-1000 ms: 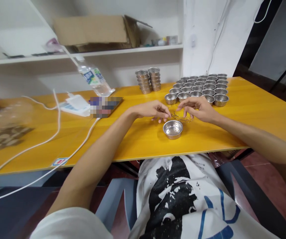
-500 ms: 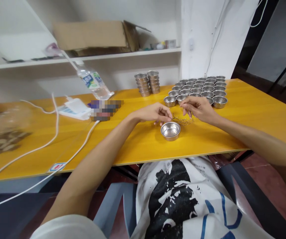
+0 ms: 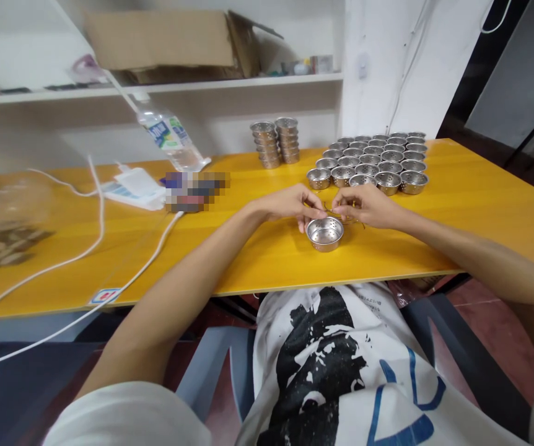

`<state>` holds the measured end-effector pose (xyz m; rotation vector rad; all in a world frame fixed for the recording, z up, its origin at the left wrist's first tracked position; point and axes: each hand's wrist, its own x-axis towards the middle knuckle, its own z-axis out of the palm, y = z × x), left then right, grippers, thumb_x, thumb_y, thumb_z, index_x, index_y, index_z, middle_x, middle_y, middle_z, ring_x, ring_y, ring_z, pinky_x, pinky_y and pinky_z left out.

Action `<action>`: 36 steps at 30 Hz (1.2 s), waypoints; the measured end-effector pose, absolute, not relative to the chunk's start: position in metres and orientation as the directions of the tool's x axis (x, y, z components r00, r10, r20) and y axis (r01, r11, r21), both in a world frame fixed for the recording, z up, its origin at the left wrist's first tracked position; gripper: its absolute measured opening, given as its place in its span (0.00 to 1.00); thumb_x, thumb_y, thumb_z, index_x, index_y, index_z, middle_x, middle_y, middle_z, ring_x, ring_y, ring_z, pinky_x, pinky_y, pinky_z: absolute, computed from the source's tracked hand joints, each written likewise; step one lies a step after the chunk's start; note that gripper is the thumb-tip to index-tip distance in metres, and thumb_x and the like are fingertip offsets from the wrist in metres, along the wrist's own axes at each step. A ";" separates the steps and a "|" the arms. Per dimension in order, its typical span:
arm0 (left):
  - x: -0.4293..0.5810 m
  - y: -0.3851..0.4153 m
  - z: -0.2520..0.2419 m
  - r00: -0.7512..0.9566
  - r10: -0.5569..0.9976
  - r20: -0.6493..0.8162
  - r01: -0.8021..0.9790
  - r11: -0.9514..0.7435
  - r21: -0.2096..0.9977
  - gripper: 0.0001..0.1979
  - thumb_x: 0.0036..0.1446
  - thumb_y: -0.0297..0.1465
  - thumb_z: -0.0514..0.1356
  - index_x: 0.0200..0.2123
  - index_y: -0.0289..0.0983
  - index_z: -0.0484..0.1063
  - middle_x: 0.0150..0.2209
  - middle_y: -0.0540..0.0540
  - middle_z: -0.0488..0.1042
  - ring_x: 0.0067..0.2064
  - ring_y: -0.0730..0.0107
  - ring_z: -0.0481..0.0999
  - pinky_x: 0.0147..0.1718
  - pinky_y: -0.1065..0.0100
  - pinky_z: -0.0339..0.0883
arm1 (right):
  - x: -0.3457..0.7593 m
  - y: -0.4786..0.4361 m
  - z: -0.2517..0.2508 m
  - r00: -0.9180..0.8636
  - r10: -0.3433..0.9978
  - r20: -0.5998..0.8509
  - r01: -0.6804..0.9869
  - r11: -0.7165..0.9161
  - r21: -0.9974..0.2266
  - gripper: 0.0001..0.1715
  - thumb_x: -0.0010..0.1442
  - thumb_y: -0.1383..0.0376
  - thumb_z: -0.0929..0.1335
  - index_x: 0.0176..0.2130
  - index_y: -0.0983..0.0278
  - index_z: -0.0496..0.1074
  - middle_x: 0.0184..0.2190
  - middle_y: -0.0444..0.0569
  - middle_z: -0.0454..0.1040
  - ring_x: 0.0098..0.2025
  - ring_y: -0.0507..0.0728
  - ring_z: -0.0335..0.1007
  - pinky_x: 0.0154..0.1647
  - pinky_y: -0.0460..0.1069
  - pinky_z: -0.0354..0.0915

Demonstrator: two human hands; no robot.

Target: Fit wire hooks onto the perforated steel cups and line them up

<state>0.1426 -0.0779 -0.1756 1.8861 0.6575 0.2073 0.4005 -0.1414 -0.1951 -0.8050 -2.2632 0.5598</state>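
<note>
Two hands are brought together just above centre of the frame, over a small perforated metal cup [image 3: 325,233] that stands alone on the yellow table [image 3: 481,204]. A thin wire piece [image 3: 341,214], hard to make out, is pinched between them: the left hand [image 3: 290,204] is closed on its left end with fingertips curled, and the right hand [image 3: 367,205] is closed on its right end. The wire is held just behind the cup's far rim, seemingly apart from it; contact cannot be told.

Judged from this, the wire is being readied for fitting to the cup. The step would be done well if the wire were kept level between both pinches, its ends lined up with opposite sides of the rim, and only light pressure used so that the thin metal is not bent out of shape. The cup stands free and could be pushed away, so it should be steadied by a spare finger.

Right of centre and farther up, many like cups are laid out in rows [image 3: 373,161], and two stacks of cups [image 3: 276,142] stand beside them. A water bottle [image 3: 167,136] and white cables [image 3: 95,235] are seen to the left.
</note>
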 end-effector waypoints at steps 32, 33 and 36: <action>0.163 -0.111 -0.167 0.684 0.723 -0.097 0.329 -0.187 0.925 0.05 0.51 0.22 0.71 0.34 0.30 0.83 0.17 0.50 0.76 0.15 0.76 0.70 0.15 0.78 0.63 | 0.399 -0.142 -0.199 -0.468 0.756 0.457 0.483 0.652 -0.585 0.13 0.64 0.59 0.74 0.43 0.66 0.84 0.20 0.40 0.74 0.21 0.49 0.62 0.29 0.47 0.56; 0.164 -0.113 -0.167 0.686 0.723 -0.088 0.345 -0.216 0.913 0.05 0.51 0.21 0.70 0.34 0.30 0.83 0.17 0.51 0.75 0.14 0.77 0.69 0.15 0.78 0.62 | 0.397 -0.142 -0.201 -0.442 0.780 0.442 0.462 0.621 -0.633 0.14 0.64 0.58 0.75 0.44 0.66 0.83 0.20 0.41 0.76 0.21 0.49 0.63 0.28 0.47 0.56; 0.169 -0.116 -0.173 0.709 0.703 -0.043 0.385 -0.336 0.860 0.05 0.54 0.23 0.70 0.36 0.31 0.82 0.17 0.53 0.74 0.13 0.77 0.68 0.13 0.78 0.60 | 0.392 -0.143 -0.208 -0.372 0.846 0.382 0.381 0.514 -0.768 0.17 0.63 0.54 0.77 0.44 0.65 0.80 0.21 0.43 0.79 0.18 0.49 0.64 0.23 0.45 0.57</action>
